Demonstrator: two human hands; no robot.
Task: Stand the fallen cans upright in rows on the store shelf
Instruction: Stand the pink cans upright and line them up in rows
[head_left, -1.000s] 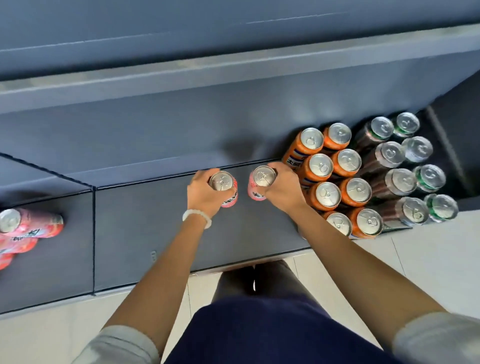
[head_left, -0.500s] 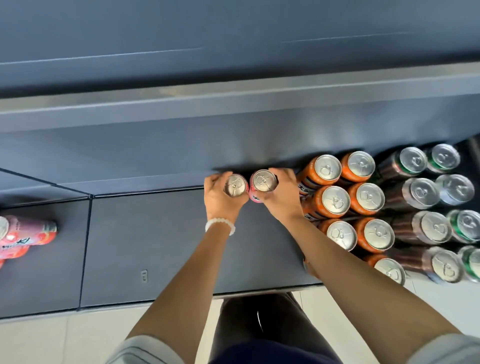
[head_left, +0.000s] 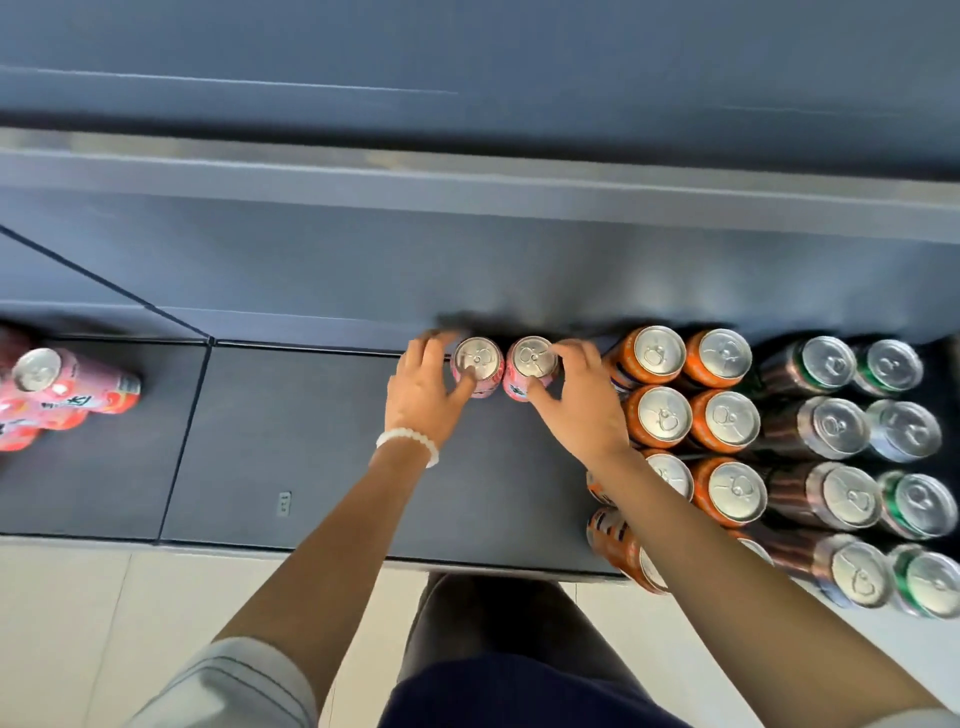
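Since the earlier frames, the two pink cans have been carried back across the shelf (head_left: 322, 457) and set side by side at its rear edge, just left of the orange cans (head_left: 662, 415). Nearest the viewer, two forearms reach forward. The left hand (head_left: 423, 395) is seen beside the left pink can (head_left: 477, 364), thumb laid on its side and fingers loosely spread past it; the right hand (head_left: 582, 400) is curled round the right pink can (head_left: 531, 366). Both cans stand upright, long axes vertical, silver tops facing the camera, almost touching. Far to the left, well apart, more pink cans (head_left: 62, 395) lie fallen; the left hand is the nearer one.
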